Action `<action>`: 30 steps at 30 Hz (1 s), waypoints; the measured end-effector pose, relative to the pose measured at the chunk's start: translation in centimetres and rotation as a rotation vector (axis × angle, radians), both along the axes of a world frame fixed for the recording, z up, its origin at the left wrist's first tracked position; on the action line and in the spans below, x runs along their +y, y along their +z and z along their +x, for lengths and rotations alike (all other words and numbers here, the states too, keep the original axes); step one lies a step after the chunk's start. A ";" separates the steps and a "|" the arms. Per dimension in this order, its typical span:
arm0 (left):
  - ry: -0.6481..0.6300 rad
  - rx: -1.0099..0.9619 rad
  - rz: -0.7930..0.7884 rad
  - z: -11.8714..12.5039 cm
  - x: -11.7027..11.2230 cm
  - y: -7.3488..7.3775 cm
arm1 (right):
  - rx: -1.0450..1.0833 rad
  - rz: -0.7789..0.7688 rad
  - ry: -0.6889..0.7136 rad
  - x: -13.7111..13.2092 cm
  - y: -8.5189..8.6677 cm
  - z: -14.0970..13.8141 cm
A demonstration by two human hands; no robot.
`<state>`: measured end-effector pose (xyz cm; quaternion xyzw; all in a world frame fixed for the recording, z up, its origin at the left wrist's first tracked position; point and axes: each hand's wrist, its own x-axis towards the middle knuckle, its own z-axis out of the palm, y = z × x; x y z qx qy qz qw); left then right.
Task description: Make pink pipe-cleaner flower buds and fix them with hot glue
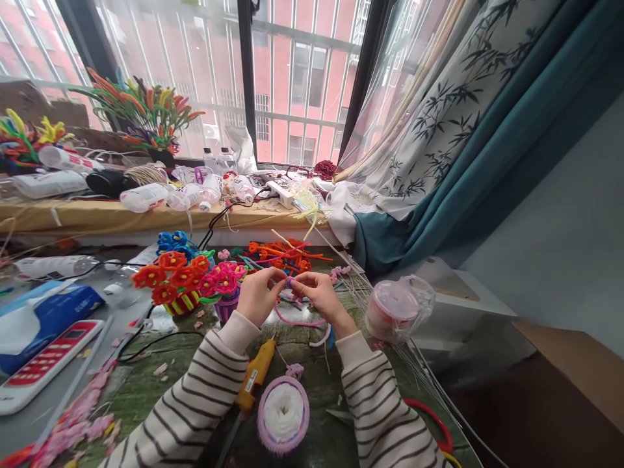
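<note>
Over the table, my left hand (pixel 257 294) and my right hand (pixel 322 298) meet fingertip to fingertip, both closed in a pinch. Between them is a small purple fuzzy piece (pixel 289 283), which looks like pipe cleaner; my fingers cover part of it. Below my hands lies a yellow hot glue gun (pixel 260 369). Closer to me stands a small round pot (pixel 306 416) with a fuzzy pink rim and white filling. Left of my hands are pots of pipe-cleaner flowers: pink ones (pixel 225 279) in a purple striped pot, and orange-red ones (pixel 173 276) in a yellow-and-red pot.
Orange pipe cleaners (pixel 280 257) lie behind my hands. A lidded plastic tub (pixel 394 309) stands right, near thin wires. Red-handled scissors (pixel 433 422) lie by my right sleeve. A red-and-white calculator (pixel 53 361) and blue packet (pixel 53 318) are left. Bottles line the windowsill (pixel 195 222).
</note>
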<state>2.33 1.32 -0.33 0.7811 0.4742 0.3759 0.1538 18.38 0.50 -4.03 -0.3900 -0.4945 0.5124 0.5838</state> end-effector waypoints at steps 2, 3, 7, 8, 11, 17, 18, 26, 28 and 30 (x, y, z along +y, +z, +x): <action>0.025 0.039 0.033 -0.2 -0.4 0.1 | 0.005 -0.003 -0.003 0.1 -0.1 0.0; 0.036 0.052 0.048 -0.5 -0.8 0.4 | 0.007 -0.006 -0.007 0.1 -0.2 0.0; -0.016 0.355 -0.008 -3.1 -3.8 2.0 | 0.015 -0.019 -0.013 0.1 -0.4 0.1; -0.044 0.526 -0.078 -3.9 -4.8 2.3 | 0.017 -0.022 -0.010 0.1 -0.4 0.1; -0.058 0.908 -0.259 -6.3 -7.5 2.0 | 0.022 -0.024 0.004 0.0 -0.4 0.1; -0.080 1.061 -0.375 -7.9 -10.0 -1.3 | 0.038 -0.035 0.004 0.0 -0.3 0.4; -0.091 1.048 -0.361 -7.8 -10.1 -1.6 | 0.041 -0.039 0.001 0.0 -0.3 0.4; -0.157 0.865 -0.260 -7.8 -9.7 -1.1 | 0.058 -0.075 -0.055 0.1 -0.3 0.7; -0.146 0.720 -0.221 -8.3 -9.5 -1.1 | 0.067 -0.084 -0.065 0.2 -0.5 0.7; -0.127 0.499 -0.180 -8.6 -9.2 -1.2 | 0.072 -0.089 -0.068 0.2 -0.7 0.6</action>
